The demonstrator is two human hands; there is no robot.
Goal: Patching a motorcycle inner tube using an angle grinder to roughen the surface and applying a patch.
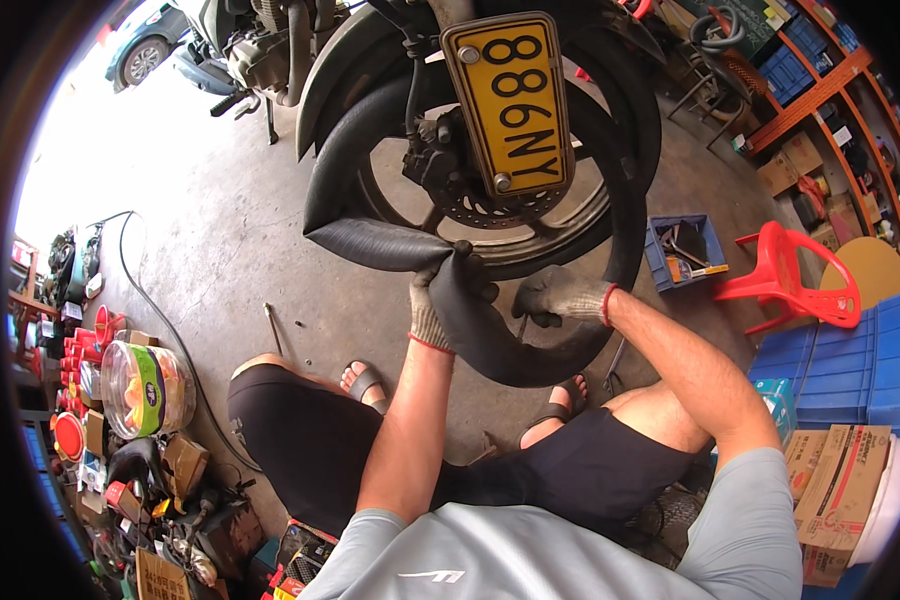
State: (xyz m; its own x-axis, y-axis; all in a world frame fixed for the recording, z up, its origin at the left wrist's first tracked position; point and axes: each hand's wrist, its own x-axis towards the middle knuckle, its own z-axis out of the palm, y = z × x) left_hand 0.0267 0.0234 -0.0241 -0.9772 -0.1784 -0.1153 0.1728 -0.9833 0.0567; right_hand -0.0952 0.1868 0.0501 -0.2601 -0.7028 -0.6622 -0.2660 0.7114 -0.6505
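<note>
A black inflated inner tube (482, 330) hangs in a big loop around the front wheel of a motorcycle. It folds to a narrow pinch at the lower left. My left hand (432, 292), in a grey work glove with dark-coated fingers, is wrapped around the tube at this pinch. Inside the loop, my right hand (560, 298) wears a matching glove with a red cuff. Its fingers are drawn together at a thin metal valve stem (523, 326) that rises from the tube; the fingertips are partly hidden. Behind the tube are the wheel rim (555, 240) and brake disc (490, 212).
A yellow plate (510, 100) hangs above the wheel. At right stand a blue crate (686, 278) of tools, a red plastic chair (795, 275) and cardboard boxes (840, 490). A clear plastic jar (135, 390) and parts crowd the left, beside a black hose (160, 325) on the floor.
</note>
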